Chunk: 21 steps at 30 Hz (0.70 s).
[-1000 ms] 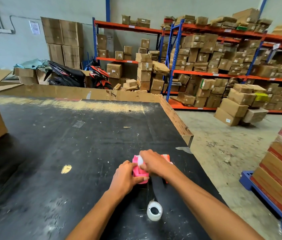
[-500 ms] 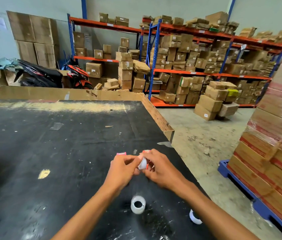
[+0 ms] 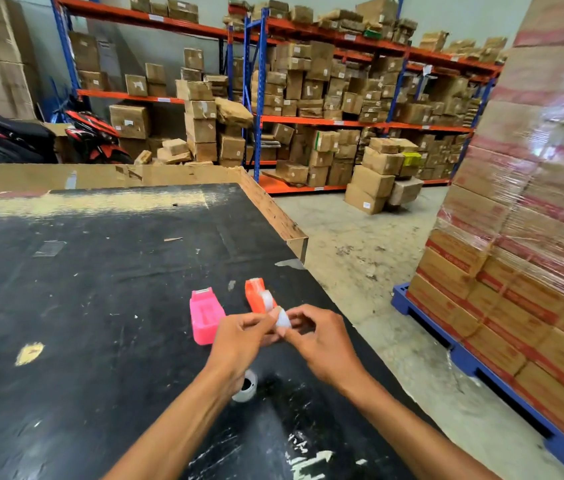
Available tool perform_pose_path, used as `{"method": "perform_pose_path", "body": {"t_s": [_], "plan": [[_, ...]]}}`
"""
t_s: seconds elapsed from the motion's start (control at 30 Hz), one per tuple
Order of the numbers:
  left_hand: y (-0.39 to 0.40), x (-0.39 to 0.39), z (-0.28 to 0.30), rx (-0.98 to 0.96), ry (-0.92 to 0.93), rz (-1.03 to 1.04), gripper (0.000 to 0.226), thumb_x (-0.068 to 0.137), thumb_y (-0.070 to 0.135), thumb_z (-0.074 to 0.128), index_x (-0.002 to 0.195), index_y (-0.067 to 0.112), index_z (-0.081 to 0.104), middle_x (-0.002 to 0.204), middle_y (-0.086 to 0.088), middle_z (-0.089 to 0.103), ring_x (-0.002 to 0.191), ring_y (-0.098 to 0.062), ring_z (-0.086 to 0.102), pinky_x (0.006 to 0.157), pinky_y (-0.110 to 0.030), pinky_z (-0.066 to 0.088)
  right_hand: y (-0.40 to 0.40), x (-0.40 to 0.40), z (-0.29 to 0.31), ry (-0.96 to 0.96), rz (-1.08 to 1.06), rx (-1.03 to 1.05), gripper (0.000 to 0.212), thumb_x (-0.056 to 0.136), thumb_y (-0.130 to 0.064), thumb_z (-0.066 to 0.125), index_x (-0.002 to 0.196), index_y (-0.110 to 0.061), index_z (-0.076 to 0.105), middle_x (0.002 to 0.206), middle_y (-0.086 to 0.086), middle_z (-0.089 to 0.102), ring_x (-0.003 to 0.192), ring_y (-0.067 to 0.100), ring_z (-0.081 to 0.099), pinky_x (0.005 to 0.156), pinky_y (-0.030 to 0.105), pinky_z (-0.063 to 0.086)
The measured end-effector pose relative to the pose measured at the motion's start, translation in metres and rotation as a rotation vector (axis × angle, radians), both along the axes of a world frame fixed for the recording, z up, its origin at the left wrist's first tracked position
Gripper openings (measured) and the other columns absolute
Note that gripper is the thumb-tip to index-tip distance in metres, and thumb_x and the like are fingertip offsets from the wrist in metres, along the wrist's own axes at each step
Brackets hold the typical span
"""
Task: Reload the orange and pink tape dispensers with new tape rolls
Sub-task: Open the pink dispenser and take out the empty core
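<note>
A pink tape dispenser [image 3: 204,315] lies on the black table [image 3: 100,289], its hollow empty. To its right stands an orange tape dispenser [image 3: 256,297] with a clear roll in it. Just in front of both, my left hand [image 3: 239,336] and my right hand [image 3: 318,336] hold a small clear tape roll [image 3: 282,317] between their fingertips, above the table. Another tape roll [image 3: 247,386] lies on the table, partly hidden under my left wrist.
The table's right edge runs close beside my right arm, with a cardboard rim [image 3: 273,209] along its far sides. A wrapped pallet of cartons [image 3: 533,237] stands to the right. Shelves of boxes [image 3: 325,98] and motorbikes [image 3: 31,136] fill the background.
Both hands have let go of the pink dispenser and lifted a tape roll between them. The view has swung right, so both dispensers now show beyond my hands.
</note>
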<state>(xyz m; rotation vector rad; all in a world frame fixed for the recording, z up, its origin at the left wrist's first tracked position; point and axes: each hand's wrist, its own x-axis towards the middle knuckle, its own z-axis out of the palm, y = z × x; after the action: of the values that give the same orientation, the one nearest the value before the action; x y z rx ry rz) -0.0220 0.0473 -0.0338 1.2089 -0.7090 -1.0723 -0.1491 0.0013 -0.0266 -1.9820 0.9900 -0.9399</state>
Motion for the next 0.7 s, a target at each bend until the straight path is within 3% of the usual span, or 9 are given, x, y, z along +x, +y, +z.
{"method": "perform_pose_path", "body": {"t_s": [0.13, 0.27, 0.4, 0.5, 0.57, 0.63, 0.7], "plan": [[-0.002, -0.005, -0.002, 0.05, 0.143, -0.099, 0.021, 0.087, 0.014, 0.064, 0.082, -0.004, 0.074, 0.078, -0.014, 0.075, 0.071, -0.015, 0.071, 0.068, -0.016, 0.059, -0.003, -0.02, 0.005, -0.014, -0.003, 0.069, 0.014, 0.074, -0.02, 0.078, 0.079, -0.009, 0.072, 0.08, 0.009, 0.074, 0.069, 0.009, 0.062, 0.069, 0.029, 0.051], [-0.001, -0.01, 0.002, 0.108, 0.061, -0.143, 0.021, 0.084, 0.011, 0.066, 0.089, -0.009, 0.071, 0.082, -0.022, 0.071, 0.063, -0.017, 0.071, 0.064, -0.018, 0.06, -0.002, -0.033, 0.001, 0.045, 0.02, 0.017, 0.019, 0.071, -0.02, 0.081, 0.075, -0.008, 0.067, 0.083, 0.016, 0.066, 0.065, 0.012, 0.055, 0.064, 0.028, 0.045], [0.005, -0.005, 0.007, 0.124, 0.074, -0.111, 0.016, 0.082, 0.004, 0.067, 0.092, -0.009, 0.07, 0.083, -0.021, 0.07, 0.062, -0.017, 0.072, 0.063, -0.018, 0.06, -0.007, -0.043, 0.007, 0.091, 0.07, 0.052, 0.019, 0.071, -0.021, 0.081, 0.067, -0.017, 0.063, 0.08, 0.007, 0.058, 0.062, 0.013, 0.054, 0.062, 0.028, 0.045], [0.012, 0.002, 0.009, 0.093, 0.077, -0.021, 0.007, 0.081, -0.003, 0.066, 0.086, -0.007, 0.069, 0.082, -0.019, 0.068, 0.07, -0.02, 0.069, 0.064, -0.018, 0.06, -0.005, -0.049, 0.007, 0.528, 0.186, 0.0, 0.03, 0.072, -0.028, 0.079, 0.06, -0.031, 0.052, 0.079, -0.009, 0.048, 0.069, 0.009, 0.05, 0.065, 0.023, 0.041], [0.02, 0.008, 0.011, 0.085, 0.076, 0.007, 0.008, 0.081, -0.003, 0.066, 0.088, -0.008, 0.068, 0.085, -0.02, 0.068, 0.079, -0.025, 0.068, 0.065, -0.016, 0.06, 0.002, -0.048, -0.001, 0.78, 0.279, -0.018, 0.029, 0.073, -0.032, 0.078, 0.061, -0.031, 0.051, 0.075, -0.012, 0.044, 0.079, 0.012, 0.054, 0.069, 0.025, 0.043], [0.029, 0.013, 0.011, 0.086, 0.085, 0.03, 0.013, 0.079, -0.002, 0.068, 0.091, -0.008, 0.067, 0.089, -0.021, 0.068, 0.084, -0.027, 0.068, 0.065, -0.015, 0.059, 0.008, -0.044, -0.006, 0.856, 0.338, -0.011, 0.023, 0.072, -0.034, 0.077, 0.066, -0.028, 0.056, 0.074, -0.014, 0.043, 0.088, 0.017, 0.057, 0.072, 0.029, 0.044], [0.036, 0.018, 0.01, 0.084, 0.1, 0.047, 0.016, 0.077, -0.002, 0.069, 0.091, -0.009, 0.067, 0.089, -0.021, 0.069, 0.08, -0.025, 0.069, 0.068, -0.017, 0.06, 0.006, -0.04, 0.002, 0.863, 0.357, 0.004, 0.018, 0.071, -0.037, 0.077, 0.074, -0.024, 0.066, 0.073, -0.012, 0.049, 0.082, 0.016, 0.058, 0.067, 0.028, 0.044]]}}
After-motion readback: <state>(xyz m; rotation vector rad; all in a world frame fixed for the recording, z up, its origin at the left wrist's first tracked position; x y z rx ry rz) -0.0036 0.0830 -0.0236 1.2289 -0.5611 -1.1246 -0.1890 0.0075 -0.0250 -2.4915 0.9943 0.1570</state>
